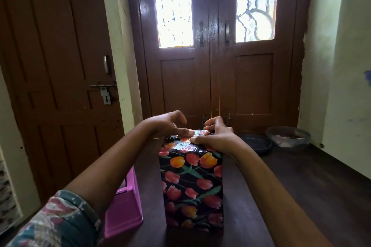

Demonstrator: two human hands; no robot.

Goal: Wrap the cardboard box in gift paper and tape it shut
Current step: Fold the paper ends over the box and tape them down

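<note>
Cardboard box point(192, 196): upright mid-surface point(301, 186), sides already sheathed in tulip gift paper point(199, 132). At box's top far edge: loose paper end, bunched, glossy. Right hand point(218, 136) there, grip closed round that flap, thumb flattening it, likely holding fold ready for tape. Left hand point(168, 124) at box's top left, thumb pinning paper down, fingers arched clear, grip wide. Left of box: pink container point(125, 212). Beyond box, rightward: dark dish point(257, 143), clear bowl point(288, 136).

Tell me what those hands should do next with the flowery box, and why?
Probably fold the far-end flap flat, ready for tape. The box is covered on the faces in view; the left hand presses its thumb on the top edge, and the right hand grips crinkled gift paper at that end.
</note>
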